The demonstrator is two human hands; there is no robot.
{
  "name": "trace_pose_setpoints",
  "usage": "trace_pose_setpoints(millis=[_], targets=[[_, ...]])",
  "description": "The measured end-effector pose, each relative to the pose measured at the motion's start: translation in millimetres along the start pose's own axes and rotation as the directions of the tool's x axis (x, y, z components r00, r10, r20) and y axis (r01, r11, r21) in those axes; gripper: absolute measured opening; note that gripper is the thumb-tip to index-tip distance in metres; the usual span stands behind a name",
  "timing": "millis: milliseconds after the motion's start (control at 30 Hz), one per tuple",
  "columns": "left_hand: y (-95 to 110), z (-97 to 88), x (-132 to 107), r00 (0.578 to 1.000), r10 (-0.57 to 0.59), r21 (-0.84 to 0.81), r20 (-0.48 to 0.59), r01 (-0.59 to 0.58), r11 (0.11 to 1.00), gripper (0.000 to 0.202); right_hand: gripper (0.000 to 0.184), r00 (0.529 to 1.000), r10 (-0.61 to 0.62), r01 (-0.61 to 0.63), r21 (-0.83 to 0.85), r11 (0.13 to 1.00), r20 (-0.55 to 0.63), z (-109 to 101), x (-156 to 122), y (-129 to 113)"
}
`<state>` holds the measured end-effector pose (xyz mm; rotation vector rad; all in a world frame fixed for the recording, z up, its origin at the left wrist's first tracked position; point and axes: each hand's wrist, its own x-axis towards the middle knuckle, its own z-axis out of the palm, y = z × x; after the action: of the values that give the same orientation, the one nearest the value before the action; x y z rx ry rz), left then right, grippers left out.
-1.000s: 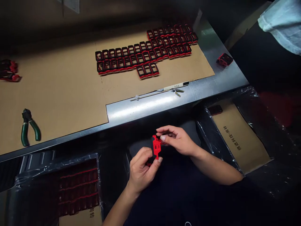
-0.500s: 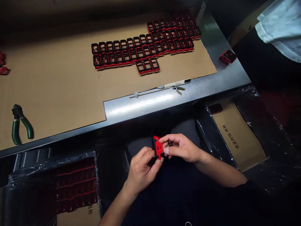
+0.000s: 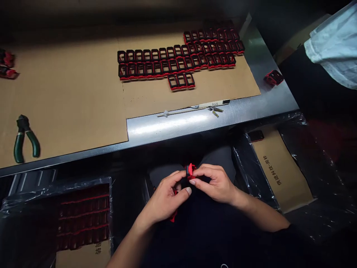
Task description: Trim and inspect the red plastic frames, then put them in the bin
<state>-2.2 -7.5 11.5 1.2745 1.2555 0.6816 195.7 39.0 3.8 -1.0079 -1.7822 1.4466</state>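
Between my two hands, above my lap, is a small red and black plastic frame (image 3: 190, 171). My right hand (image 3: 214, 183) pinches its right side between thumb and forefinger. My left hand (image 3: 167, 197) is closed, with its forefinger reaching the frame's left side. More red plastic (image 3: 173, 216) shows under the left hand and between its fingers; whether it lies in the palm or on the lap I cannot tell. Rows of similar frames (image 3: 156, 69) stand on the cardboard-covered bench ahead.
Green-handled pliers (image 3: 26, 139) lie at the bench's left. A white-handled tool (image 3: 213, 104) rests along the bench's front edge. One frame (image 3: 274, 77) sits on the metal at right. Lined boxes stand below, one with cardboard (image 3: 281, 171). A person's white sleeve (image 3: 331, 48) shows at upper right.
The frame between my hands has turned, so its broad red face no longer faces me. More red plastic now shows below my left hand. The view has shifted slightly.
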Motion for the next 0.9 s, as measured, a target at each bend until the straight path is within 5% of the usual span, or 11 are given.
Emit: trace_pose_setpoints(millis=[433,733,900], targets=[[17,-0.1,2,0.995,-0.100,-0.016,-0.008,0.099,0.995,0.045,0.011,0.947,-0.309,0.299,-0.116,0.947,-0.085,-1,-3,10],[11,8.8,4,0.989,0.031,0.024,-0.148,-0.027,0.999,0.032,0.014,0.940,-0.334,0.318,-0.183,0.930,-0.063,0,-3,13],[8,12.6,0,0.920,0.275,0.222,-0.279,-0.217,0.951,0.029,0.027,0.976,-0.169,0.169,-0.009,0.986,-0.140,-2,-2,7]])
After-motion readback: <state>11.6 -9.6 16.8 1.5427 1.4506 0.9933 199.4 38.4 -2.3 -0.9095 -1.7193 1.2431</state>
